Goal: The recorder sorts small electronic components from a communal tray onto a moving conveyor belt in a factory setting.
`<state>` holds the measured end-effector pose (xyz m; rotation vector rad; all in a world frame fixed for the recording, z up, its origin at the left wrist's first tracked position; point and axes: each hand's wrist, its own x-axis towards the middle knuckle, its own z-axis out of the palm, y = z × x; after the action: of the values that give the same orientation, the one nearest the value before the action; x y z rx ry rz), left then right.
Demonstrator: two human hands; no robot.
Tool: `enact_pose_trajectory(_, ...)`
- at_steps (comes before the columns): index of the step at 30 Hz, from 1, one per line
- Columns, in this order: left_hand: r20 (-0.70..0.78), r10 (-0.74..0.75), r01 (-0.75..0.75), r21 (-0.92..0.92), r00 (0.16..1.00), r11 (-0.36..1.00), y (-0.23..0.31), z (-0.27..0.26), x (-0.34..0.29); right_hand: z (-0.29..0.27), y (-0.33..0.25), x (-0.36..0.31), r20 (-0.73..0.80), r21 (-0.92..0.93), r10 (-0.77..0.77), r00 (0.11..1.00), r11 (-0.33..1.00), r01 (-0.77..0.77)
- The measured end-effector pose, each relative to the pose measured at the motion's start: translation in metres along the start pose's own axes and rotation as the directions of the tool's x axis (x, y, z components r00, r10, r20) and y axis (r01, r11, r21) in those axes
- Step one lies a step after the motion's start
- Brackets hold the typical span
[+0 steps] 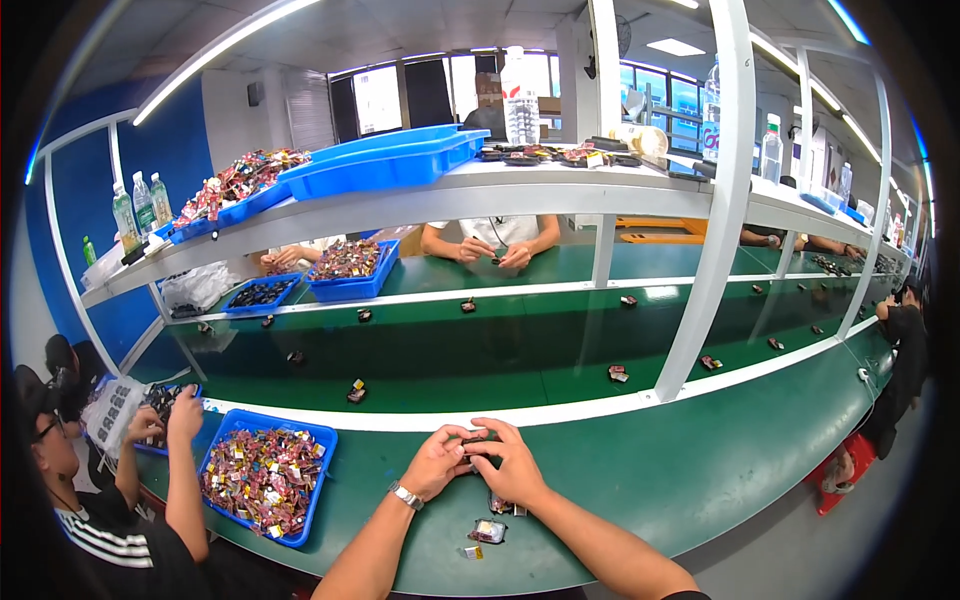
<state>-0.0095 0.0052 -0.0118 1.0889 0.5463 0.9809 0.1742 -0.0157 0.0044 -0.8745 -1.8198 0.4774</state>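
Left hand (pixel 432 468): grasping a small dark part (pixel 470 442)
Right hand (pixel 511 468): grasping it too
Green table (pixel 620 480): module (pixel 488 531) near hands
Blue tray (pixel 331 437): heaped

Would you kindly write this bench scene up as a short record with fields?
Left hand: fingers at a small dark part; watch on wrist
Right hand: fingers at the same part, mostly hiding it
Bench: green; loose pieces lie near the forearms
Left of hands: blue tray heaped with small pieces
Beyond white rail: dark green strip, scattered pieces
Other people: person at left; person across
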Motion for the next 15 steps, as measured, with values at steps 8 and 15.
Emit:
enact_pose_trajectory(8,-0.045,-0.026,0.025,-0.014,0.999,1.0,-0.003,0.002,0.0,-0.005,-0.008,0.004,-0.101,-0.121,-0.085,0.991,0.99,0.073)
enact_pose_trajectory(15,-0.074,-0.058,0.059,0.0,0.996,0.998,0.003,0.011,0.0,-0.005,-0.008,0.003,-0.152,-0.265,-0.155,0.976,0.958,0.111)
